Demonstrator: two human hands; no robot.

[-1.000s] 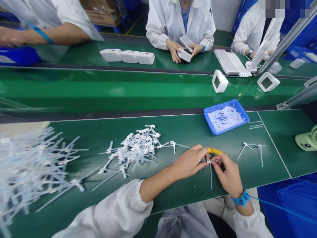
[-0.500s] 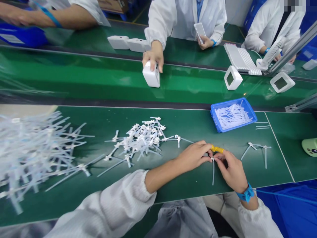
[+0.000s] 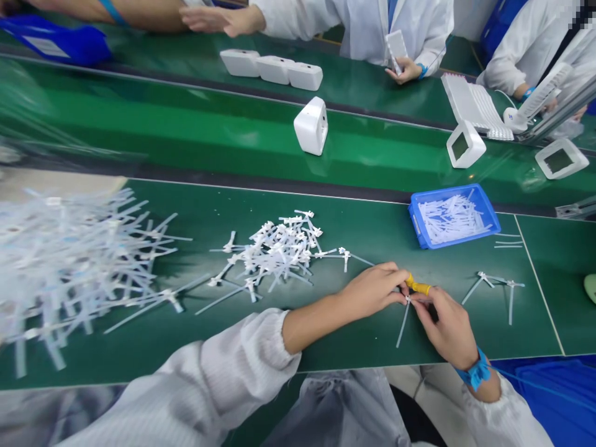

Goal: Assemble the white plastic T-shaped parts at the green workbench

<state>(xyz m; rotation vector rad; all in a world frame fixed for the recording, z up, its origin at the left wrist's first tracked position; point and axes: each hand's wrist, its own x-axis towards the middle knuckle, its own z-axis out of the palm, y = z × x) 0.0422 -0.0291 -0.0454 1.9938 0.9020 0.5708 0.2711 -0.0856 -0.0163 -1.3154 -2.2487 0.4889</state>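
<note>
My left hand (image 3: pixel 376 289) and my right hand (image 3: pixel 447 324) meet above the green bench, fingertips pinched around a small white connector piece with thin translucent strips (image 3: pixel 403 326). One strip hangs down toward the bench edge, its lower end leaning left. Between my fingers the joint is mostly covered. Yellow finger cots (image 3: pixel 419 286) show on fingertips where the hands meet. Left of my left hand lies a heap of similar white connectors with strips (image 3: pixel 282 248). To the right of my right hand rest two joined pieces (image 3: pixel 496 280).
A blue tray (image 3: pixel 414 228) of loose white strips stands behind my hands. At far left spreads a large blurred pile of strips (image 3: pixel 88 261). Across the green belt (image 3: pixel 186 124), which carries white devices (image 3: pixel 311 127), co-workers' hands (image 3: pixel 223 20) are at work.
The co-worker's hand has let go of a white device on the belt and moved left. The strip hanging from my fingers has swung from vertical to a leftward slant. My view has shifted slightly.
</note>
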